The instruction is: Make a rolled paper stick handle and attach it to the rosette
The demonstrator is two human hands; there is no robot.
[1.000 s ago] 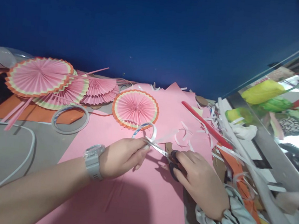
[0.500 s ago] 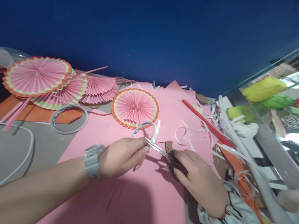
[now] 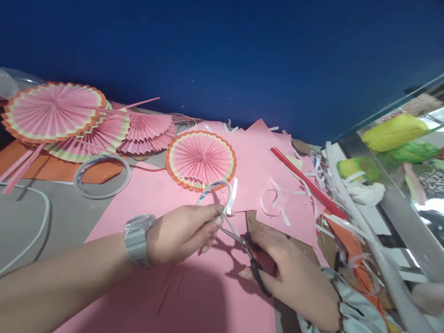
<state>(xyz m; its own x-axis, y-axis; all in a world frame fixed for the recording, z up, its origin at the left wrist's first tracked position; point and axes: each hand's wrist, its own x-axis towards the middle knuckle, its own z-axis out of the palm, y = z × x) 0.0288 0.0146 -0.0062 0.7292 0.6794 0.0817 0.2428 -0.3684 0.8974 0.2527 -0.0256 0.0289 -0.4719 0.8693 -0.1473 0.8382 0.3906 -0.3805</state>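
Note:
My left hand (image 3: 184,232), with a grey watch at the wrist, pinches a narrow roll of white tape (image 3: 227,193) over pink paper (image 3: 193,300). A short white strip (image 3: 233,195) stands up by its fingertips. My right hand (image 3: 288,270) has its fingers in the black handles of a pair of scissors (image 3: 235,235). The scissor blades are spread, their tips touching or close to the left fingertips and the tape. Just beyond the tape lies a round pleated paper fan (image 3: 201,161), pink with cream and orange edging.
More pleated fans (image 3: 54,111) are piled at the left on orange paper (image 3: 26,161). A larger tape roll (image 3: 100,195) and a white cable (image 3: 46,217) lie nearby. White scraps, a red strip (image 3: 307,181) and a long white bar (image 3: 358,216) are at the right. A blue wall (image 3: 202,44) rises behind.
The scissors have opened wider, their handles spreading apart as my right fingers parted. My left hand and the tape roll stay almost where they were.

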